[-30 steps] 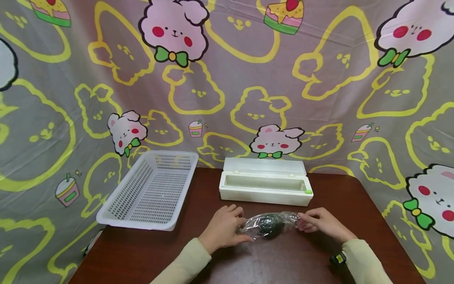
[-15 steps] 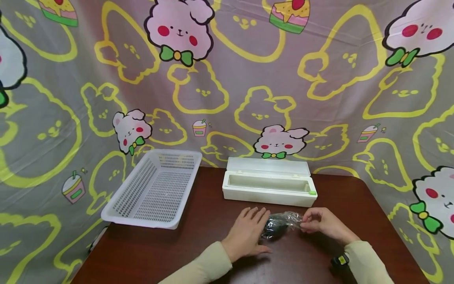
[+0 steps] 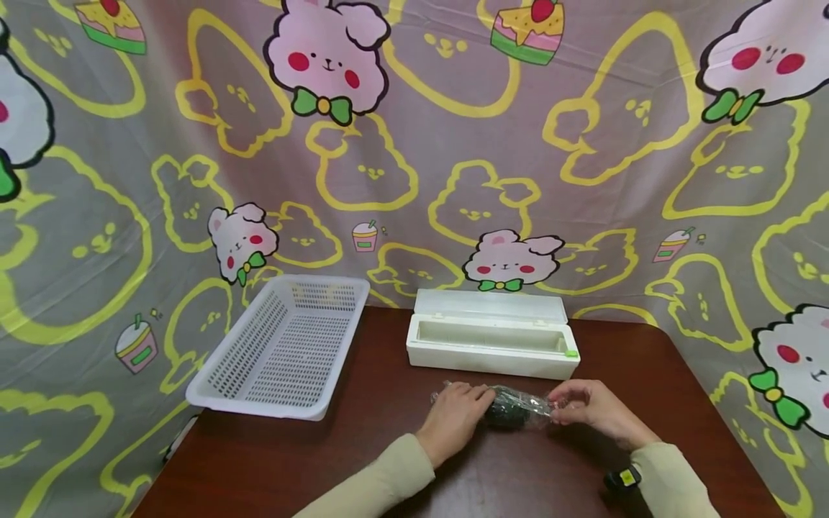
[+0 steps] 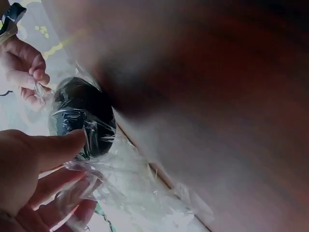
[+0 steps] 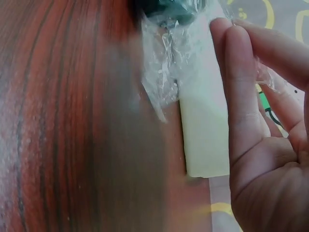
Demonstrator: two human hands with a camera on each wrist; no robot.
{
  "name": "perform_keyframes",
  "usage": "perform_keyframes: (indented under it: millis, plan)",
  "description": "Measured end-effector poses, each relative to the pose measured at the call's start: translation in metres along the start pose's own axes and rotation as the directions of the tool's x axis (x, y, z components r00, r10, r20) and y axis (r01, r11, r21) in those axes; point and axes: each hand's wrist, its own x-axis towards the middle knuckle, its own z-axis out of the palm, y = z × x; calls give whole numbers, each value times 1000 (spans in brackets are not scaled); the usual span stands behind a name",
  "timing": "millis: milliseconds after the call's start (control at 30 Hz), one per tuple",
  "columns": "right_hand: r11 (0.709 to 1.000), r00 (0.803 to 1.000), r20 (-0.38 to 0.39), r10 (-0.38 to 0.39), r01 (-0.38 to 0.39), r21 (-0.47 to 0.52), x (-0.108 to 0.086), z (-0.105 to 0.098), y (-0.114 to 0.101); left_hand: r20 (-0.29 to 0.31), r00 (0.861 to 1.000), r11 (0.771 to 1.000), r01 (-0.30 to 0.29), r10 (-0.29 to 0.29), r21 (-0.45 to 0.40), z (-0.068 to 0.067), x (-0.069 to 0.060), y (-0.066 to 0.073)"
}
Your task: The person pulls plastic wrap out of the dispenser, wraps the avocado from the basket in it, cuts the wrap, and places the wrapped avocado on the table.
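Note:
A dark rounded object (image 3: 507,411), wrapped in clear film (image 3: 536,404), lies on the table between the two hands. My left hand (image 3: 455,419) grips the film at the object's left end; in the left wrist view its thumb lies on the wrapped dark object (image 4: 79,108) and the fingers curl behind loose film (image 4: 130,181). My right hand (image 3: 599,411) pinches the twisted film on the right side between thumb and fingertips. Over in the right wrist view, crumpled film (image 5: 161,67) hangs beside the right hand (image 5: 265,125).
Behind the hands stands a long white box (image 3: 488,359) with its lid raised and a green piece at its right end. A white perforated basket (image 3: 330,381) sits at the left of the brown table (image 3: 259,460). A patterned cloth (image 3: 414,144) hangs behind.
My left hand has moved right, closer to the dark object, and its fingers have gone from spread to curled. Loose film now shows behind it. The right hand keeps its pinch nearly in place.

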Motion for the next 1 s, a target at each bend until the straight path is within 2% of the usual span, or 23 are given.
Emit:
perform_keyframes:
  millis: [133, 200, 267, 300, 333, 400, 433, 500, 567, 700, 767, 867, 1000]
  plan:
    - [999, 999, 42, 6, -4, -53, 1, 3, 1, -51, 999, 1000, 0, 0, 3, 2, 1, -2]
    - [994, 999, 36, -6, 10, -113, 1, 5, 1, -64, 998, 1000, -4, 5, 10, 2, 2, -2]
    - [968, 996, -33, -79, 69, -243, 1, 8, 0, -68, 998, 1000, -9, 10, 22, 3, 3, -2]
    - [944, 988, -82, -132, 100, -313, 1, 10, -2, -70, 997, 1000, -10, 12, 28, 3, 3, -2]
    - [914, 972, -133, -194, 130, -384, 1, 12, -4, -74, 997, 999, -12, 15, 34, 3, 4, -2]
    - [846, 922, -228, -313, 161, -508, 2, 18, -10, -82, 996, 999, -19, 22, 39, 3, 4, -1]
    - [813, 894, -258, -366, 172, -556, 3, 21, -13, -88, 996, 999, -23, 27, 43, 3, 5, -1]
    - [776, 862, -262, -435, 211, -595, 5, 27, -19, -97, 995, 998, -30, 35, 46, 2, 5, 0]
    - [754, 865, -222, -449, 235, -613, 8, 35, -24, -96, 995, 998, -34, 40, 58, 1, 6, 1]
    - [734, 910, -91, -405, 264, -626, 13, 50, -28, -74, 997, 997, -28, 33, 71, -1, 8, 0]
    - [724, 923, -55, -382, 261, -639, 15, 56, -29, -67, 997, 998, -23, 27, 66, -1, 8, 0]
    - [694, 926, -54, -374, 241, -679, 16, 61, -28, -66, 998, 999, -12, 14, 33, -1, 8, 0]
    - [633, 906, -81, -416, 224, -741, 17, 65, -28, -67, 998, 999, 4, -7, -40, 1, 6, -2]
